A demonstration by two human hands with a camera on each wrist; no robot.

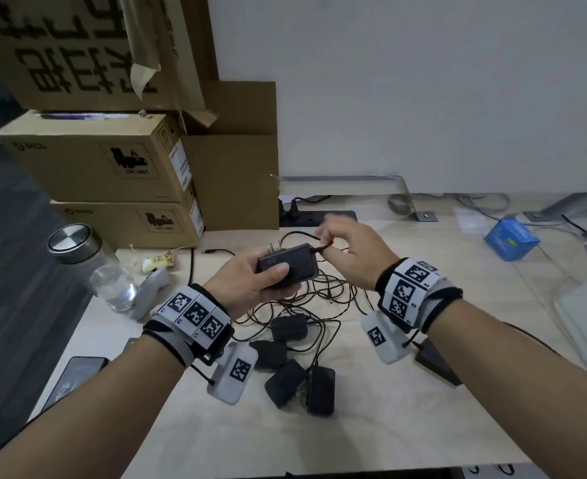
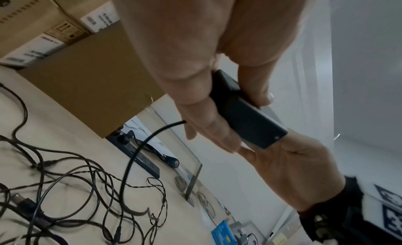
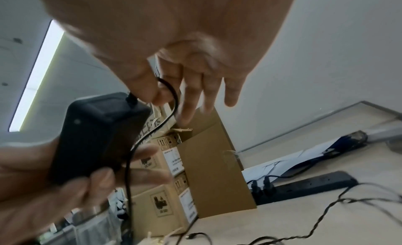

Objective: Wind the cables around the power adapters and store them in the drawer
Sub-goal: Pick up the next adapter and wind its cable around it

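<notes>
The left hand (image 1: 250,281) holds a black power adapter (image 1: 290,266) above the desk (image 1: 423,426), thumb across its top face and fingers curled underneath, plug prongs pointing away toward the boxes. Just to its right, the right hand (image 1: 350,257) pinches the adapter's cable (image 3: 172,100) between thumb and forefinger right where it leaves the adapter's end; its other fingers hang loosely extended. From the pinch the cable loops over and drops past the left fingers toward the desk.

Directly below the hands lies a tangle of loose cables (image 1: 323,299), and nearer the person a cluster of four more adapters (image 1: 295,361), some touching one another. A black wedge-shaped object (image 1: 435,361) sits under the right wrist.

Stacked cardboard boxes (image 1: 112,167) close off the desk's far left, with a black power strip (image 1: 319,217) along the back edge by the wall. A glass bottle with a metal lid (image 1: 88,261) stands near the left edge, and a dark phone (image 1: 74,375) lies at that edge. A blue box (image 1: 511,238) sits far right. The near desk surface in front of the adapters is bare wood. No drawer is in view.
</notes>
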